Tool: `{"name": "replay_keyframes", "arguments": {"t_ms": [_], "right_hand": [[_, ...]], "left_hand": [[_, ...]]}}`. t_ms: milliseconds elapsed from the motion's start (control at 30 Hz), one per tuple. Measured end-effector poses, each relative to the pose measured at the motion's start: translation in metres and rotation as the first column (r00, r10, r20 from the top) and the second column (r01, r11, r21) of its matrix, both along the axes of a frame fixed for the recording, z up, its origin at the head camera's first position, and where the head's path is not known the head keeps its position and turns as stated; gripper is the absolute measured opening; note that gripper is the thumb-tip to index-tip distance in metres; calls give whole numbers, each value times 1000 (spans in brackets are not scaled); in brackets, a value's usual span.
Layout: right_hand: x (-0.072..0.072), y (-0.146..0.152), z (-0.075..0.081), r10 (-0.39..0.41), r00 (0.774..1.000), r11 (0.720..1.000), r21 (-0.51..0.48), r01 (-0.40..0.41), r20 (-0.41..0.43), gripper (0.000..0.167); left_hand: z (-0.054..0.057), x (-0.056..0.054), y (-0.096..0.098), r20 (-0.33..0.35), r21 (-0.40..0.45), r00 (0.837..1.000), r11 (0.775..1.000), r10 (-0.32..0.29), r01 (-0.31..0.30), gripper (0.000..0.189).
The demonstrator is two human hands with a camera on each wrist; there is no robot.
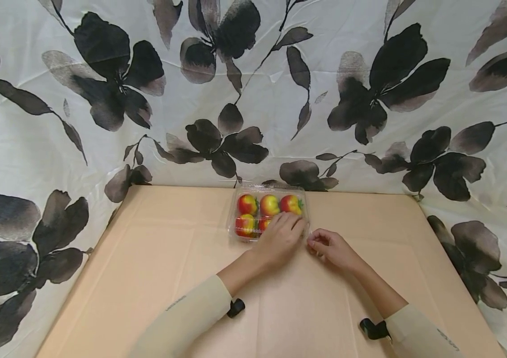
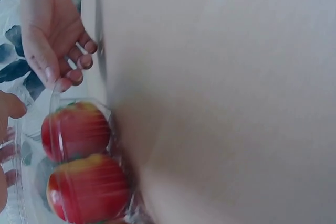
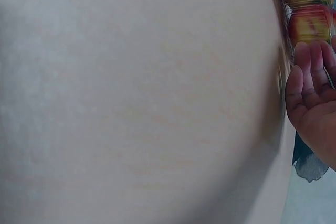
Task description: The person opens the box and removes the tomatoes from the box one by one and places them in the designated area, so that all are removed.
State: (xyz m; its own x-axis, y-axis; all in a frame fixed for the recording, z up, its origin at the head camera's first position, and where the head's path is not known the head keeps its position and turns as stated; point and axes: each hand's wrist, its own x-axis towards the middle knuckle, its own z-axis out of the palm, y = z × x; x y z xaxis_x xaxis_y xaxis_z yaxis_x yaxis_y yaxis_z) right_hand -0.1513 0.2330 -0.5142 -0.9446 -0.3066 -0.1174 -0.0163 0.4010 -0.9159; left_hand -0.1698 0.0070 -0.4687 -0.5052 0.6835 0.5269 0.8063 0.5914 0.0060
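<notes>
A clear plastic clamshell box (image 1: 232,219) lies near the far edge of the table and holds several red and yellow apples (image 1: 269,204). My left hand (image 1: 281,238) rests over the box's front right part, its fingers on the lid, covering some of the fruit. At the right front corner, my right hand (image 1: 335,252) pinches the plastic edge between thumb and forefinger. The left wrist view shows that right hand (image 2: 50,27) beside the nearest apple (image 2: 76,132), its other fingers loosely bent. In the right wrist view the hand (image 3: 315,103) partly hides the box.
Brown sheeting (image 1: 168,278) covers the table around the box. Right behind the table's far edge hangs a white cloth (image 1: 289,114) with dark flowers, which also runs down both sides. Small black wrist cameras (image 1: 236,308) sit by the sleeves.
</notes>
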Motion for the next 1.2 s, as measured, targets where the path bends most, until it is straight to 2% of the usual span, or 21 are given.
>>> {"name": "replay_keyframes", "arguments": {"t_ms": [167, 333, 600, 833, 1033, 1200], "right_hand": [[0, -2, -1, -15, 1000, 1000, -5, 15, 13, 21], [-2, -3, -1, -37, 998, 998, -42, 39, 51, 25], [-2, -6, 1, -54, 995, 998, -27, 57, 85, 25], [-2, -5, 4, -50, 996, 999, -9, 51, 67, 25], [-2, -5, 5, -50, 996, 999, -6, 50, 68, 25], [-3, -6, 6, -55, 996, 998, 6, 55, 67, 24]], "left_hand": [[7, -5, -7, -30, 34, 1000, 999, 3, -2, 27], [16, -12, -16, -75, 32, 997, 999, 16, -13, 25], [33, -30, -35, -114, 56, 993, 998, 32, -26, 35], [47, -47, -52, -144, 80, 985, 994, 90, -79, 33], [56, -59, -66, -137, 93, 983, 990, 119, -106, 38], [64, -67, -78, -84, 99, 987, 987, 137, -129, 37]]}}
